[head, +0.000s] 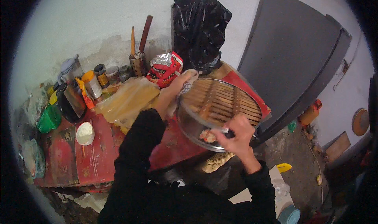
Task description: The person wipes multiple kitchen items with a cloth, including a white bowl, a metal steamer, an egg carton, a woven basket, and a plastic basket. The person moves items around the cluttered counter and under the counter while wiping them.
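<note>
A round metal steamer tier (189, 126) with a slatted bamboo rack (224, 100) inside stands before me, at the table's right end. At its far left rim my left hand (178, 83) grips it through a patterned cloth (189, 83). My right hand (239, 134) is closed around the handle area on the near right side, and its fingers hide most of that part. A pale, reddish patch shows low on the metal wall beside this hand; I cannot tell whether it is a reflection or a cloth.
The red-covered table (97, 153) bears a bowl of white powder (85, 132), a plastic bag (130, 97), several jars and a black kettle (69, 102). Behind stand a red foil packet (165, 69) and a black plastic-covered object (200, 29). A grey refrigerator (295, 52) rises on the right.
</note>
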Motion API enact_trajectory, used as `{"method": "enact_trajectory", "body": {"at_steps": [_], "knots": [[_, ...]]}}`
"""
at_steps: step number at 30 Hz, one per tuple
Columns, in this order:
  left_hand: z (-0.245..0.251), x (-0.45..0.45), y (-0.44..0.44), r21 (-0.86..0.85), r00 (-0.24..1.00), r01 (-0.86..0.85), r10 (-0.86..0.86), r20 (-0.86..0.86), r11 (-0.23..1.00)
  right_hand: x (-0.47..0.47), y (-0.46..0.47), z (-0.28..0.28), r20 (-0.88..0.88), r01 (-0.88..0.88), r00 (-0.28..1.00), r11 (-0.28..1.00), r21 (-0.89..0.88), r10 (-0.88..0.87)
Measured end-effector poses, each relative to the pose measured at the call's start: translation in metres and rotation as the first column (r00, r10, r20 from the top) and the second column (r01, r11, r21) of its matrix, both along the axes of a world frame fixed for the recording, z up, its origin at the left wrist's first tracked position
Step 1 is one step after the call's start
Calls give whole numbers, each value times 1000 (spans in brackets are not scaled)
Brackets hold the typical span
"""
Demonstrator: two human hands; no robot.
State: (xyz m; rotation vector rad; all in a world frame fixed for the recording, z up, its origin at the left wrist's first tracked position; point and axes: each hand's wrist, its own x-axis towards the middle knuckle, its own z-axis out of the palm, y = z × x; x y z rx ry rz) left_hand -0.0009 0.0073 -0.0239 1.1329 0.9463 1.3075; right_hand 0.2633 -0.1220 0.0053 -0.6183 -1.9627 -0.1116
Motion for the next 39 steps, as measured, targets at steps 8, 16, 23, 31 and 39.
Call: {"method": "enact_trajectory", "body": {"at_steps": [8,16,23,31,39], "knots": [[-65,-75,39,179,899,174,-82,-429,968,6,-14,-44,259,-152,956,987,51,134],[-65,-73,26,-129,956,-164,126,-266,978,36,-2,-63,-224,130,961,980,-150,-162],[-58,-50,34,26,950,201,-188,-251,979,111,82,-158,-463,-227,705,448,-865,-538],[-15,-17,-8,-38,969,52,-59,-240,998,108,89,-149,48,245,744,205,-948,-666],[61,-5,-30,152,998,-34,25,65,988,88,54,19,-811,-36,444,897,-441,-381]]}}
